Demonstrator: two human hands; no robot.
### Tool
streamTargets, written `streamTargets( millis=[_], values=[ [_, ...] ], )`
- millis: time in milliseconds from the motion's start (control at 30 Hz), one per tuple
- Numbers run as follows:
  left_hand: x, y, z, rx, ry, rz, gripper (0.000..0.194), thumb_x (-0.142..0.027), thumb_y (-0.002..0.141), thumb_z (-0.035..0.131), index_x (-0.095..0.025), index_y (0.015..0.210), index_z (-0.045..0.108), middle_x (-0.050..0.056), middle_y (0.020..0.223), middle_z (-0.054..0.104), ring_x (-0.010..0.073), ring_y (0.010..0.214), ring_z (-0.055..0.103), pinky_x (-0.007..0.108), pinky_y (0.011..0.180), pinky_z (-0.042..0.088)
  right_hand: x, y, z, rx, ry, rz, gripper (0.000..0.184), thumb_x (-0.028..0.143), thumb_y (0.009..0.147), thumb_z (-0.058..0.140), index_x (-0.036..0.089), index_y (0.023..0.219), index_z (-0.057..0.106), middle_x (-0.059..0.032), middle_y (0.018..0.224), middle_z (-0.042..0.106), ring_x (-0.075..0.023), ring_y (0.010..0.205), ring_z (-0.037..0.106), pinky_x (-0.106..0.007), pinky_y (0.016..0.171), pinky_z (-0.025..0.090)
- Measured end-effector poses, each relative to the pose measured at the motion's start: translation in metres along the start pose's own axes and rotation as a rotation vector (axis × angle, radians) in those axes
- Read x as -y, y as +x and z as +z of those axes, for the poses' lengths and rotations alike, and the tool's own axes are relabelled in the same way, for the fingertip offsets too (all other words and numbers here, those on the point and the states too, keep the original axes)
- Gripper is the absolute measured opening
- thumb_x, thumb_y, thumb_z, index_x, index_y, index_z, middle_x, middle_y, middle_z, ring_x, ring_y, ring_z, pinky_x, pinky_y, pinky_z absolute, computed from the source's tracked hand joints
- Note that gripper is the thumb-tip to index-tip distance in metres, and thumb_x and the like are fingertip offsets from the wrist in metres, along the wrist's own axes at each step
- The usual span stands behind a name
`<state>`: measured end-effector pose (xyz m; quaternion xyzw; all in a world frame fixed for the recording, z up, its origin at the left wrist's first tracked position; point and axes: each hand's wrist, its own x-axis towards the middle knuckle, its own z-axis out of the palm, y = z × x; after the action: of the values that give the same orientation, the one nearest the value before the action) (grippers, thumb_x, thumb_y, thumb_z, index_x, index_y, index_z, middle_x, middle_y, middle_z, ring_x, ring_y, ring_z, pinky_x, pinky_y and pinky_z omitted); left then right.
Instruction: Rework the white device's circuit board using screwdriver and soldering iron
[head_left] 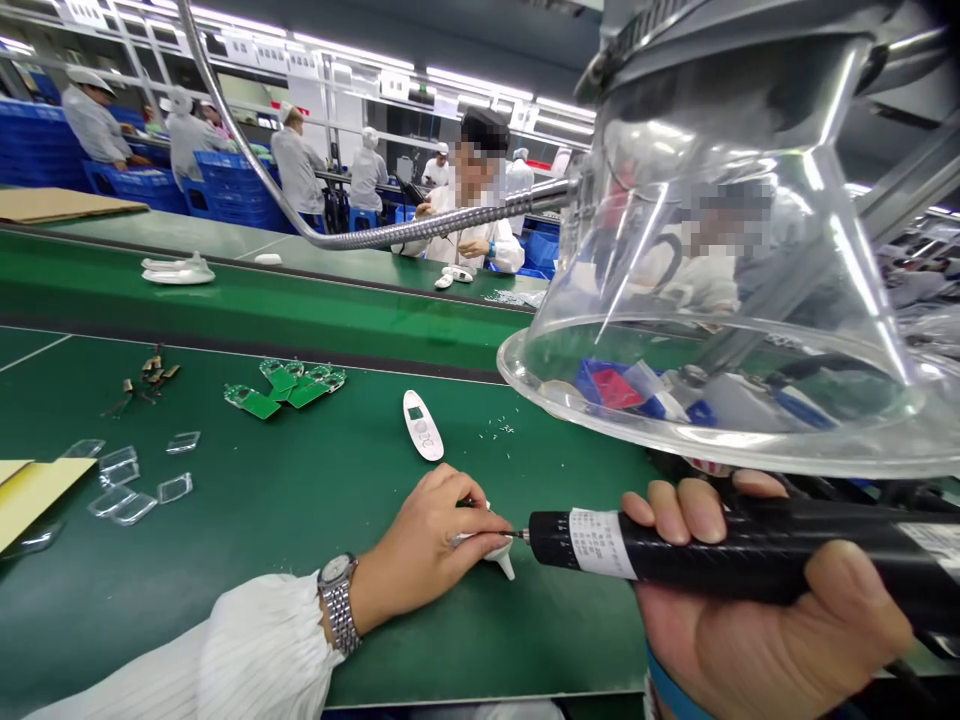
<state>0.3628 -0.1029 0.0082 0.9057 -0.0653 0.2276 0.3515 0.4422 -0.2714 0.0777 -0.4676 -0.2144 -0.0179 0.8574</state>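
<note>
My left hand [420,545] pinches a small white plastic housing [504,563] with a pointed nozzle just above the green mat; most of the housing is hidden behind the fingers. My right hand [765,640] is wrapped round a black electric screwdriver [720,545] lying nearly level. The screwdriver's bit points left and reaches the housing by my left fingertips; whether a screw is on it I cannot make out. Beyond my left hand lies a white oval cover [424,426] with a small window and printed marks. Tiny screws [505,430] are scattered to its right.
Several green circuit boards [289,386], small wired parts [154,374] and clear plastic windows [118,488] lie to the left, near a yellow sheet [37,490]. A clear funnel-shaped hood [675,400] hangs low at right. A metal gooseneck [420,232] crosses above. A co-worker [465,215] sits opposite.
</note>
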Motion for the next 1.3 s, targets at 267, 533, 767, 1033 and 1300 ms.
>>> streamTargets(
  millis=[267, 533, 767, 1033, 1300],
  values=[
    [0.005, -0.034, -0.019, 0.160, 0.285, -0.202, 0.034, -0.038, 0.080, 0.059, -0.024, 0.110, 0.057, 0.009, 0.114, 0.058, 0.0254, 0.102, 0.055, 0.046, 0.085, 0.051, 0.010, -0.005, -0.005, 0.029, -0.021, -0.080, 0.024, 0.050, 0.071, 0.064, 0.030, 0.082, 0.057, 0.0056, 0.055, 0.038, -0.0133, 0.051, 0.039, -0.030, 0.054, 0.042],
    [-0.003, -0.053, -0.022, 0.001, 0.610, 0.266, 0.028, -0.010, 0.088, 0.040, -0.015, 0.108, 0.058, 0.016, 0.117, 0.063, 0.0243, 0.101, 0.062, 0.038, 0.081, 0.056, 0.015, -0.007, -0.013, 0.087, -0.026, -0.046, 0.030, 0.055, 0.070, 0.064, 0.030, 0.086, 0.059, 0.0044, 0.056, 0.040, -0.0134, 0.050, 0.040, -0.031, 0.051, 0.043],
    [-0.030, -0.039, -0.037, 0.036, 0.721, 0.458, 0.033, -0.005, 0.087, 0.032, -0.012, 0.103, 0.060, 0.015, 0.108, 0.067, 0.0220, 0.091, 0.065, 0.033, 0.076, 0.057, 0.018, -0.015, -0.005, 0.227, -0.030, 0.005, 0.029, 0.049, 0.068, 0.070, 0.027, 0.084, 0.060, 0.0040, 0.052, 0.048, -0.0120, 0.045, 0.043, -0.028, 0.046, 0.043],
    [-0.035, -0.033, -0.035, 0.010, 0.736, 0.505, 0.030, -0.003, 0.085, 0.037, -0.009, 0.099, 0.063, 0.015, 0.104, 0.069, 0.0221, 0.088, 0.066, 0.033, 0.075, 0.057, 0.007, -0.020, 0.000, 0.325, 0.019, 0.043, 0.028, 0.044, 0.074, 0.066, 0.024, 0.090, 0.057, 0.0036, 0.058, 0.053, -0.0114, 0.051, 0.048, -0.027, 0.052, 0.044],
    [-0.036, -0.033, -0.036, 0.004, 0.728, 0.501, 0.034, -0.003, 0.086, 0.033, -0.009, 0.097, 0.064, 0.013, 0.104, 0.070, 0.0223, 0.087, 0.067, 0.032, 0.074, 0.057, 0.000, -0.021, -0.002, 0.373, 0.041, 0.054, 0.026, 0.040, 0.077, 0.064, 0.024, 0.095, 0.055, 0.0037, 0.061, 0.054, -0.0117, 0.053, 0.049, -0.028, 0.053, 0.043]
  ],
)
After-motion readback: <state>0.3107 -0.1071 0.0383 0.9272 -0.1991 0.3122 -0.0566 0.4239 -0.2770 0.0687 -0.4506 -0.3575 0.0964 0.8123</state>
